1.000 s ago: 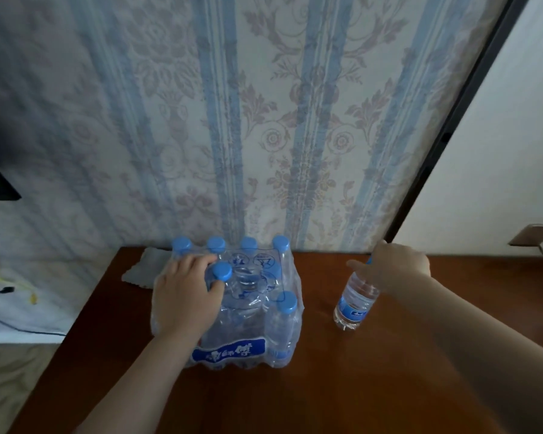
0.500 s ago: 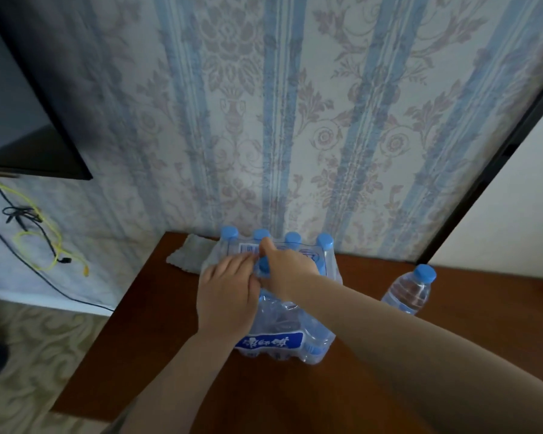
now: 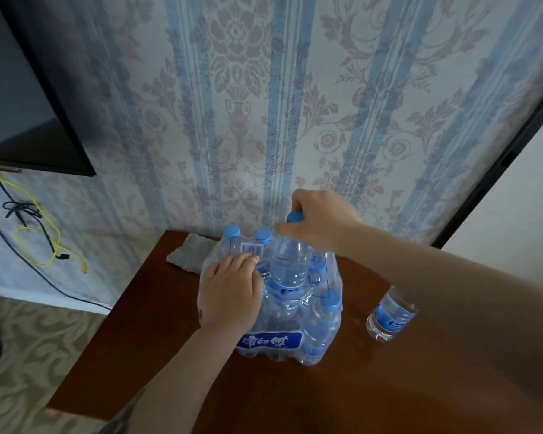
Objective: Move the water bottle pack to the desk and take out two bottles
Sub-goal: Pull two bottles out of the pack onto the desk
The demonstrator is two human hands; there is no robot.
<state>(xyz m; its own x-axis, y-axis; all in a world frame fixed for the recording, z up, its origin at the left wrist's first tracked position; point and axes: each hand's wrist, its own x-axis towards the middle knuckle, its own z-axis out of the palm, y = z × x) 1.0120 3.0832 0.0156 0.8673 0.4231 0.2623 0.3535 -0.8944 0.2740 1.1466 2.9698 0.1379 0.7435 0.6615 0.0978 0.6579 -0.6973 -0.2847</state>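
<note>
A shrink-wrapped pack of blue-capped water bottles [image 3: 295, 336] stands on the brown wooden desk [image 3: 176, 364] near the wall. My left hand [image 3: 231, 292] presses flat on the pack's top left. My right hand [image 3: 320, 220] grips the neck of a clear bottle [image 3: 289, 264], which is lifted halfway out of the torn plastic wrap. A second single bottle [image 3: 389, 317] stands upright on the desk right of the pack, partly behind my right forearm.
A grey cloth [image 3: 187, 253] lies on the desk's back left corner. A dark screen [image 3: 22, 98] hangs on the wall at upper left, with yellow and black cables [image 3: 41, 242] below it. Patterned floor lies left of the desk edge.
My right hand left the single bottle, crossed to the pack and has pulled a second bottle upward out of the wrap. My left hand stayed on the pack.
</note>
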